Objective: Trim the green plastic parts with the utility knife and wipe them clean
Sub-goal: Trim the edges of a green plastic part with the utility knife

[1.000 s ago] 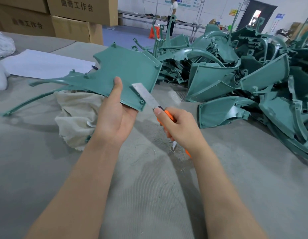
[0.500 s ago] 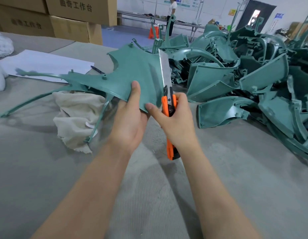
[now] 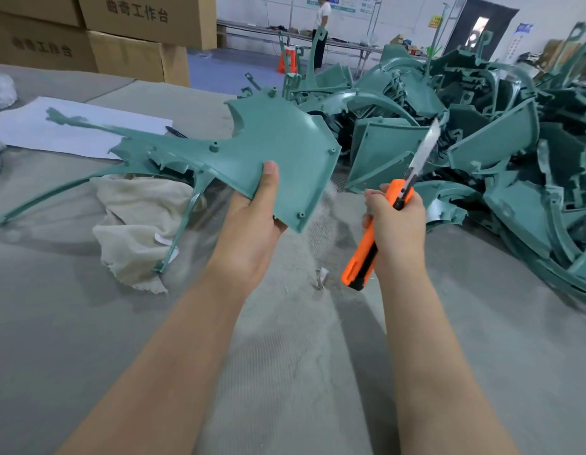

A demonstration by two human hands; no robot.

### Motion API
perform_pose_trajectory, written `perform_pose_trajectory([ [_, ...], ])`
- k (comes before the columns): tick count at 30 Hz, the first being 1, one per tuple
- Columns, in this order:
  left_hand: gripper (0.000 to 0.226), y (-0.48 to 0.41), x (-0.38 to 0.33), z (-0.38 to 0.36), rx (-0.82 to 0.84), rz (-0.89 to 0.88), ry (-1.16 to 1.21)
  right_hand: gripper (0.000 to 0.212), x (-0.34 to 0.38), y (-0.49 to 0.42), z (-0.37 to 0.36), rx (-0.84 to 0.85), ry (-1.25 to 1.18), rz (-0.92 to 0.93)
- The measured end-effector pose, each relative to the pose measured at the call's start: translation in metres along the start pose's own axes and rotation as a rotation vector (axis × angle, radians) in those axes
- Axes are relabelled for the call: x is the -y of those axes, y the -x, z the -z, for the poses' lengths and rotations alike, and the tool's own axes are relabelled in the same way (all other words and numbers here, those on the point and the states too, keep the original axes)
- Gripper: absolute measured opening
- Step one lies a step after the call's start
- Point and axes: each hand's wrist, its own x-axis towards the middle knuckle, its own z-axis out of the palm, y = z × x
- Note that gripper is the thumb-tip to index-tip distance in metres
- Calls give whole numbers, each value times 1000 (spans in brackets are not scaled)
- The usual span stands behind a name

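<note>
Head view: the green plastic part (image 3: 278,152) is lifted above the table (image 3: 285,372). My left hand (image 3: 249,231) pinches its near corner, thumb on top, so the right edge stays free for cutting. My right hand (image 3: 396,224), apart from it, is closed around the utility knife (image 3: 360,257), with the blade pointing up and not touching the part. The cloth (image 3: 137,218) lies below, I think for wiping.

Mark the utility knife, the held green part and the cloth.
utility knife (image 3: 360,261), head view, orange handle, lower end.
green part (image 3: 278,142), head view, flat panel face.
cloth (image 3: 137,218), head view, middle of the folds.
</note>
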Motion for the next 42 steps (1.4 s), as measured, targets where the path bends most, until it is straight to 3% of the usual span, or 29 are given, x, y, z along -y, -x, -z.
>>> perform_pose_trajectory([
  [6,31,2,-5,-2,-27,34,-6,20,8,26,-19,451,76,48],
  [11,45,-2,-20,14,85,172,-35,18,8,20,-14,330,137,92],
  [16,9,-1,-17,15,-17,203,-147,22,6,16,-13,230,81,74],
  [19,8,-2,-17,9,-129,125,-43,26,6,17,-13,176,101,74],
  [23,11,-3,-23,6,-265,-15,114,5,11,21,-16,343,155,152],
  [26,25,-3,-28,5,-316,-47,182,16,7,34,-26,483,299,401],
  [31,45,-2,-29,5,-348,0,176,40,-8,55,-44,446,483,684],
  [38,44,-3,-30,6,-339,28,125,65,-17,61,-51,479,623,627],
  [42,45,-2,-30,7,-298,77,96,52,-18,61,-50,468,623,660],
])
